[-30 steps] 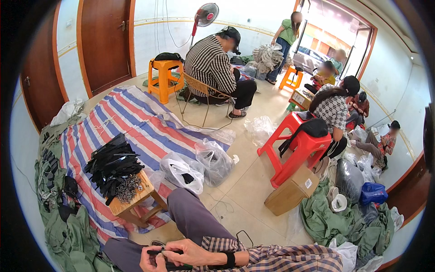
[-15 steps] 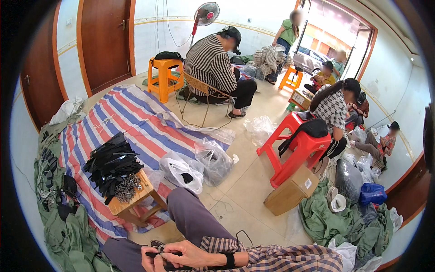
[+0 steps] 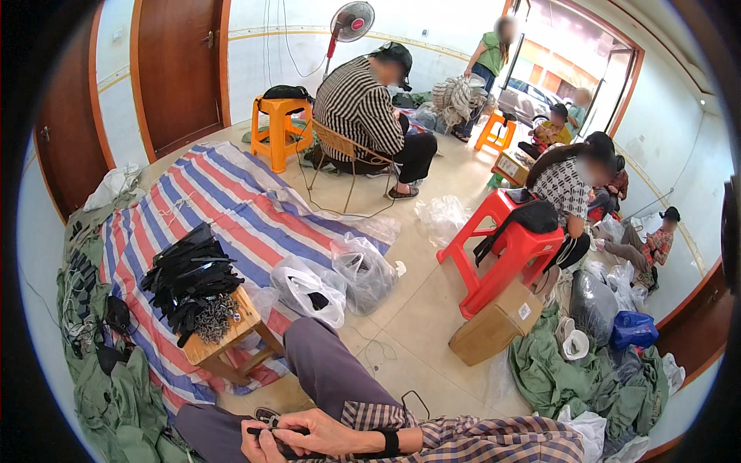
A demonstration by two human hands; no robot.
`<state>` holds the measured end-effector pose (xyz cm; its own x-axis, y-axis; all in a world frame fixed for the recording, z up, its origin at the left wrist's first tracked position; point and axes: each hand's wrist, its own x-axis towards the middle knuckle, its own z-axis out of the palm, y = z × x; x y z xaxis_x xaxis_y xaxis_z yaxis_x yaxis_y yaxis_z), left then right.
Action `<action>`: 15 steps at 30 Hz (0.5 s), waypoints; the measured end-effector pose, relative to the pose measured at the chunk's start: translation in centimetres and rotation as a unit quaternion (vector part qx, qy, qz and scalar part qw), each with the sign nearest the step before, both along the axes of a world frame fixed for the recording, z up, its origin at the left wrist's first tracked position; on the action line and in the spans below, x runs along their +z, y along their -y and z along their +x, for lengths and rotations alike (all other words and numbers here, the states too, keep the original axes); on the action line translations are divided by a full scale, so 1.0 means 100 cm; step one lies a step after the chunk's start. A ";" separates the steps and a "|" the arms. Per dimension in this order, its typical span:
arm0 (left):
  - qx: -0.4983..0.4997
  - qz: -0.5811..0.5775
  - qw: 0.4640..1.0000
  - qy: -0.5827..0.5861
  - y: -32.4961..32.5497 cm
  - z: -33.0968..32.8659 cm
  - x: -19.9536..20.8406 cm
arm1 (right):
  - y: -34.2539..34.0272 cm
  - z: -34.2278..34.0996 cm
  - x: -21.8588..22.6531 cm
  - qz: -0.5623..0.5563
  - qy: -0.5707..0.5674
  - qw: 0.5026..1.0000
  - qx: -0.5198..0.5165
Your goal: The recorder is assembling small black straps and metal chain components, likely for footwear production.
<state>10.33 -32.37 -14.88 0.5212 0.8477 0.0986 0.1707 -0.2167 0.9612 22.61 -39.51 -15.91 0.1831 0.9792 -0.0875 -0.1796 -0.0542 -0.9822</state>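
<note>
My left hand (image 3: 261, 443) and my right hand (image 3: 314, 430) meet low in front of me, over my lap. Both are closed on a small black strap (image 3: 256, 431), its ends partly hidden by my fingers. More black fabric shows just under the right hand. Ahead and to the left of my knees stands a small wooden stool (image 3: 247, 315). A tall heap of black straps (image 3: 189, 266) lies on it, beside a pile of small silvery metal fittings (image 3: 212, 319).
A striped tarp (image 3: 239, 224) covers the floor at left, with green fabric (image 3: 127, 409) along its edge. Filled plastic bags (image 3: 361, 270) stand ahead. To the right are a red stool (image 3: 494, 239), a cardboard box (image 3: 494, 328) and green cloth (image 3: 552, 363). Several people sit working farther off.
My hands stay nearly in place around the black strap. The seated person behind the red stool has leaned the head slightly; little else differs.
</note>
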 end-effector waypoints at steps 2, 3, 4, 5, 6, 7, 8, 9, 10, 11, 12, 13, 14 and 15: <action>0.018 0.030 0.999 0.004 0.002 0.003 0.001 | 0.000 0.000 0.000 -0.001 -0.004 1.000 0.000; 0.018 0.030 0.999 0.003 0.002 0.004 0.000 | -0.001 0.000 0.000 -0.001 -0.007 1.000 -0.002; 0.023 0.030 0.999 0.010 0.003 0.004 0.000 | -0.001 0.000 0.000 -0.001 -0.011 1.000 -0.004; 0.027 0.031 0.999 0.017 0.003 0.005 -0.001 | -0.001 0.000 0.001 -0.001 -0.011 1.000 -0.004; 0.027 0.031 0.999 0.017 0.004 0.006 -0.001 | -0.001 0.001 0.003 0.000 -0.017 1.000 -0.008; 0.031 0.042 0.998 0.033 0.004 0.008 0.001 | -0.001 0.001 0.004 0.002 -0.024 1.000 -0.013; 0.035 0.054 0.997 0.050 0.004 0.009 0.001 | -0.001 0.001 0.003 0.002 -0.024 1.000 -0.013; 0.035 0.054 0.997 0.050 0.004 0.011 0.001 | -0.001 0.001 0.001 0.000 -0.024 1.000 -0.012; 0.043 0.057 0.996 0.058 0.004 0.012 0.001 | -0.001 0.001 0.001 -0.002 -0.025 1.000 -0.011; 0.051 0.060 0.995 0.066 0.004 0.013 0.001 | -0.001 0.001 0.001 -0.002 -0.025 1.000 -0.011; 0.051 0.060 0.995 0.065 0.004 0.014 0.002 | -0.001 0.001 0.001 -0.003 -0.027 1.000 -0.014; 0.041 0.052 0.996 0.064 0.004 0.014 0.003 | -0.001 0.001 0.001 -0.003 -0.030 0.999 -0.016; 0.031 0.044 0.997 0.063 0.004 0.014 0.004 | -0.001 0.001 0.002 -0.003 -0.030 0.999 -0.016; 0.031 0.044 0.997 0.063 0.003 0.013 0.003 | -0.002 0.002 0.005 -0.001 -0.030 0.999 -0.015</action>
